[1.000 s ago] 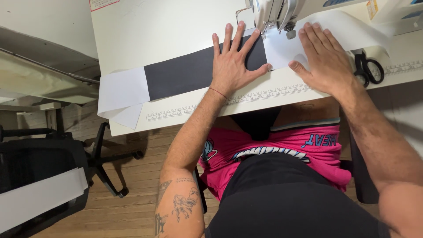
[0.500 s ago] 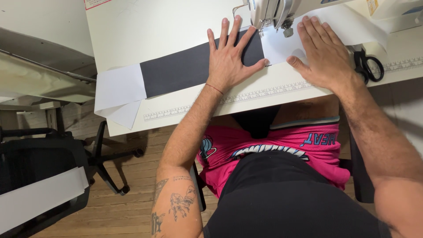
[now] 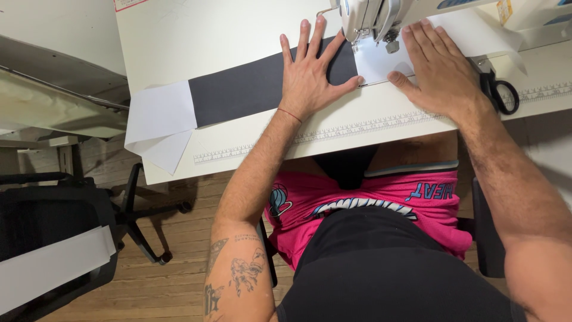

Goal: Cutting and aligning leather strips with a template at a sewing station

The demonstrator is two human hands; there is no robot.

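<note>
Pressing flat on a white table (image 3: 238, 36), both hands guide a long strip of material under the head of a sewing machine (image 3: 369, 18). The strip has a dark grey cloth (image 3: 238, 92) section and a white section (image 3: 161, 113) at its far left end, which hangs a little over the table's left edge. Its long axis runs left to right across the table, rising slightly toward the machine, so that the bulk of the strip lies to the left of the needle area.

The left hand (image 3: 310, 77) rests palm down on the right-hand end of the grey cloth, fingers spread wide and pointing away from the body, thumb stretched toward the machine's foot. It grasps nothing; it only bears down on the cloth. The right hand (image 3: 441, 71) lies just to the right of the needle, likewise flat and open, fingers together, on a white sheet (image 3: 375, 62) that continues beyond the machine (whether this is cloth or paper cannot be told). The thumb of this hand reaches back toward the left hand's thumb, and the two hands flank the foot closely, the left being the nearer to the grey cloth.

A printed ruler (image 3: 357, 128) runs along the table's near edge. Black-handled scissors (image 3: 500, 92) lie just beside the right wrist, untouched. A black office chair (image 3: 71, 226) stands well apart, at lower left, on a wooden floor (image 3: 167, 286).
</note>
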